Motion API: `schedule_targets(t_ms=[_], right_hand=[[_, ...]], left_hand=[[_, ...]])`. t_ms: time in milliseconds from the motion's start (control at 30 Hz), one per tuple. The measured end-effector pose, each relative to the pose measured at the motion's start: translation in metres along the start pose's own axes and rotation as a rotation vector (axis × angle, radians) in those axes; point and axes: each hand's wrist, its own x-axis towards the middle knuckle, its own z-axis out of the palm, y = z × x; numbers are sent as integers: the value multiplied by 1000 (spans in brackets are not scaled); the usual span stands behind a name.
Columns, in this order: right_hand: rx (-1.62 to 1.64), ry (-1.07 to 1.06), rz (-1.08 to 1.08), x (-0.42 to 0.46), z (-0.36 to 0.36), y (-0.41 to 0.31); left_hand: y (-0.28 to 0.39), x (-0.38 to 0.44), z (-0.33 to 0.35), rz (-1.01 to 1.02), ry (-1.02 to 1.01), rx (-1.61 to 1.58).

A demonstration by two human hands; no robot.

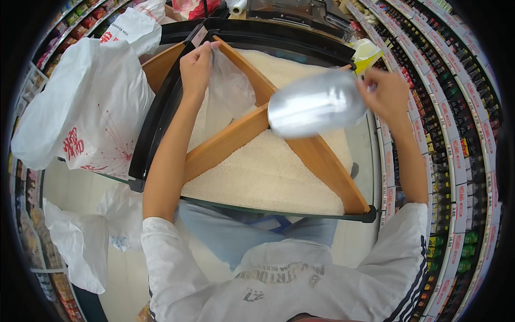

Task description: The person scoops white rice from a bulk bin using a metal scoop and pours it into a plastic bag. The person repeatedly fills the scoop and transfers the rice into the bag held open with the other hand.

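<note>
My left hand (197,68) pinches the top of a clear plastic bag (235,82), which hangs into the left compartment of a glass-sided bin. In my right hand (384,94) is a metal scoop (314,104), blurred, held by its handle above the crossing of the wooden dividers (229,135). The scoop's rounded underside seems to face me; whether it holds anything cannot be seen. White rice (261,177) fills the near compartment, and more of it shows in the far and right ones. How much the bag contains is unclear.
Large white woven sacks (108,104) stand left of the bin's black rim (155,120). More white sacks (80,241) are on the floor at lower left. Store shelves (438,120) of bottles curve along the right. A yellow-green packet (367,56) sits at the far right corner.
</note>
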Motion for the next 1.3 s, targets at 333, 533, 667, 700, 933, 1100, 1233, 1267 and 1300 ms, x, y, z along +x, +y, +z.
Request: schedule_targets(t_ms=[333, 533, 667, 700, 933, 1100, 1233, 1267, 1300], right_hand=[[172, -264, -416, -77, 69, -109], [133, -660, -404, -79, 105, -150], [278, -682, -345, -84, 134, -148], [332, -691, -319, -84, 138, -146], [442, -784, -213, -79, 129, -133], [629, -734, -128, -82, 120, -124], [728, -705, -56, -85, 102, -119], [769, -707, -6, -86, 98, -117], [810, -711, 48, -88, 93, -114]], left_hand=[[-10, -4, 6, 105, -53, 49], [-10, -6, 6, 121, -14, 113], [-10, -7, 9, 129, -23, 105], [-9, -7, 8, 123, -22, 94], [-9, -6, 5, 128, 7, 98], [-8, -4, 5, 99, 6, 59], [-5, -8, 5, 92, 20, 52], [-5, -7, 6, 92, 16, 40], [-5, -7, 6, 90, 9, 30]])
